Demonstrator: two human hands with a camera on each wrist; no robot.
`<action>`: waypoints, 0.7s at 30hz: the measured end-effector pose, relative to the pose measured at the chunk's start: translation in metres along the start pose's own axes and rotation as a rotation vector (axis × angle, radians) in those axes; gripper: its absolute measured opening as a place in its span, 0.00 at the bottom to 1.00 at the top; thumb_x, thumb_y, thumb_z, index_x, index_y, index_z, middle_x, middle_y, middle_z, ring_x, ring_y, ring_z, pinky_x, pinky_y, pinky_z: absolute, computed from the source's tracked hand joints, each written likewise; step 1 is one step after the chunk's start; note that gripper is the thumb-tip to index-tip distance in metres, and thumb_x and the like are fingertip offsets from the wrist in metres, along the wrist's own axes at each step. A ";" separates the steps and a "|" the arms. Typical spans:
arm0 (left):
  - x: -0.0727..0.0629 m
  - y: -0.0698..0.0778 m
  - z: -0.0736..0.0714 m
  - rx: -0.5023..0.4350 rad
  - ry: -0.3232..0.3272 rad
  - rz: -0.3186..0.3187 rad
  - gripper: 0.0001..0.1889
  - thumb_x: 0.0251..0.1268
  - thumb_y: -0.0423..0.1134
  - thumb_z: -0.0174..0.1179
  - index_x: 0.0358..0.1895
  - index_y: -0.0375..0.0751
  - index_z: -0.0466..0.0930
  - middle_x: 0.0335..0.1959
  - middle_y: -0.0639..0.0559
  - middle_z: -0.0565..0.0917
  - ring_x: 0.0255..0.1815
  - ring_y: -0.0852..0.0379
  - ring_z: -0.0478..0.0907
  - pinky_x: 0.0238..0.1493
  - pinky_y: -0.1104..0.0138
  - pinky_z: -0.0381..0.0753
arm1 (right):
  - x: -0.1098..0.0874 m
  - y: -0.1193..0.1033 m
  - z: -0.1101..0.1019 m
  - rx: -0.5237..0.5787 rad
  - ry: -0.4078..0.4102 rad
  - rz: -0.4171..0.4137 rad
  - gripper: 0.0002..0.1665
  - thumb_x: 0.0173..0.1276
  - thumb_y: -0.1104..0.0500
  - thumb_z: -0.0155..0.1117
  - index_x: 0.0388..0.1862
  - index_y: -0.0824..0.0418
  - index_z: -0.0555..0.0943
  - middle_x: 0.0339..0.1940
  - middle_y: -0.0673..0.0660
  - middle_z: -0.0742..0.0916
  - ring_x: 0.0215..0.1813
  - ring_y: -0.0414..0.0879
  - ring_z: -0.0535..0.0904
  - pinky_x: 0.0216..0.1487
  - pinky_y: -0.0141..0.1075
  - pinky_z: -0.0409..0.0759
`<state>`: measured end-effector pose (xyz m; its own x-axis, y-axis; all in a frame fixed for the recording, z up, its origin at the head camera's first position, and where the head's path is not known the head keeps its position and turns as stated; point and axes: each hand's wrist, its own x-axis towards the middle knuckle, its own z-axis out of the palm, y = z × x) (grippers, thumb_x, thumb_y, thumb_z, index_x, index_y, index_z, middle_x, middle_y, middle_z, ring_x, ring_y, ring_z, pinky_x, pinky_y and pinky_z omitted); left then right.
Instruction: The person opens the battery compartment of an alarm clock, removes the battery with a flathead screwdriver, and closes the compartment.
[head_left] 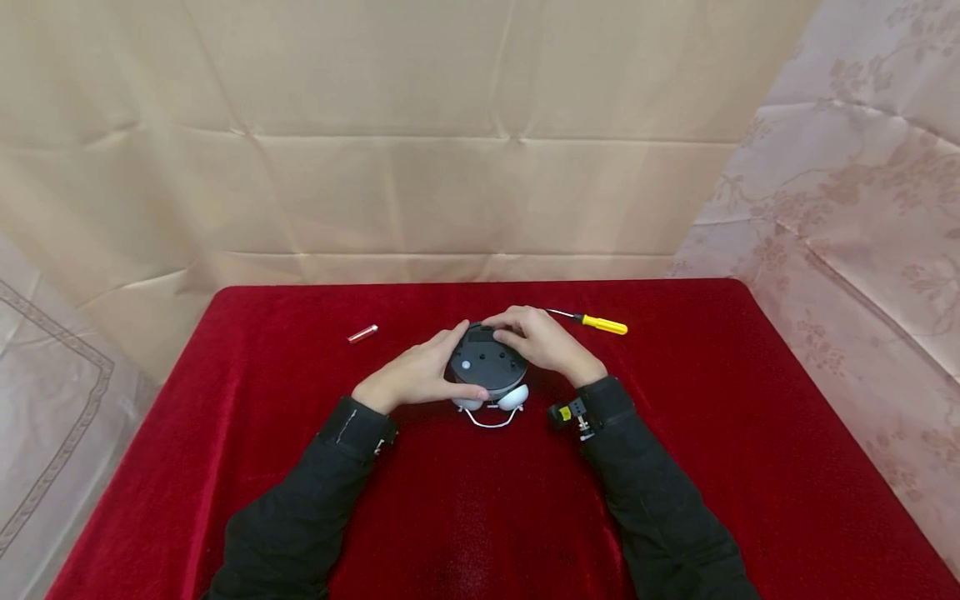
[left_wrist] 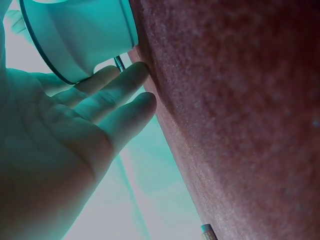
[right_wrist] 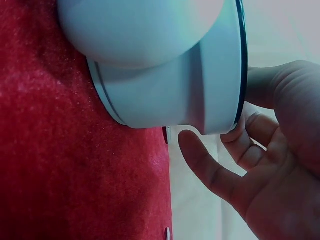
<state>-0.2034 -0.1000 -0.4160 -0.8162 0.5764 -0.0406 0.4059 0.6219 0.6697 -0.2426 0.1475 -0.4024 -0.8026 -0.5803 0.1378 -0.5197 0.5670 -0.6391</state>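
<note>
A twin-bell alarm clock lies face down on the red cloth, its black back upward and its white bells and handle towards me. My left hand holds its left side, thumb by a bell and fingers along the far rim. The left wrist view shows that hand beside the clock's pale casing. My right hand grips the far right rim, its thumb over the back near a dark rectangular recess. In the right wrist view, the little finger of the right hand stands away from the casing.
A red and silver battery lies left of the clock. Beyond my right hand is a screwdriver with a yellow handle. The red-covered table ends at the back before a beige curtain.
</note>
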 end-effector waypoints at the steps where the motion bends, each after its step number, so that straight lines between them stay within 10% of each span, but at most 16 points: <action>1: 0.000 0.000 0.000 0.000 0.000 0.000 0.58 0.50 0.68 0.71 0.81 0.54 0.49 0.66 0.54 0.69 0.59 0.56 0.71 0.55 0.59 0.80 | 0.000 0.000 0.000 0.000 0.000 0.001 0.20 0.72 0.63 0.67 0.62 0.56 0.84 0.50 0.51 0.88 0.46 0.45 0.79 0.50 0.39 0.80; 21: 0.000 0.000 -0.001 -0.019 -0.004 0.004 0.58 0.51 0.67 0.71 0.82 0.53 0.49 0.67 0.54 0.69 0.59 0.57 0.70 0.55 0.59 0.79 | 0.001 0.001 0.001 -0.006 0.003 -0.003 0.20 0.73 0.63 0.66 0.62 0.56 0.84 0.49 0.51 0.87 0.44 0.46 0.77 0.46 0.38 0.79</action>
<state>-0.2035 -0.1004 -0.4154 -0.8131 0.5806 -0.0407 0.4011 0.6096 0.6838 -0.2438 0.1465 -0.4032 -0.8020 -0.5803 0.1419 -0.5238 0.5688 -0.6341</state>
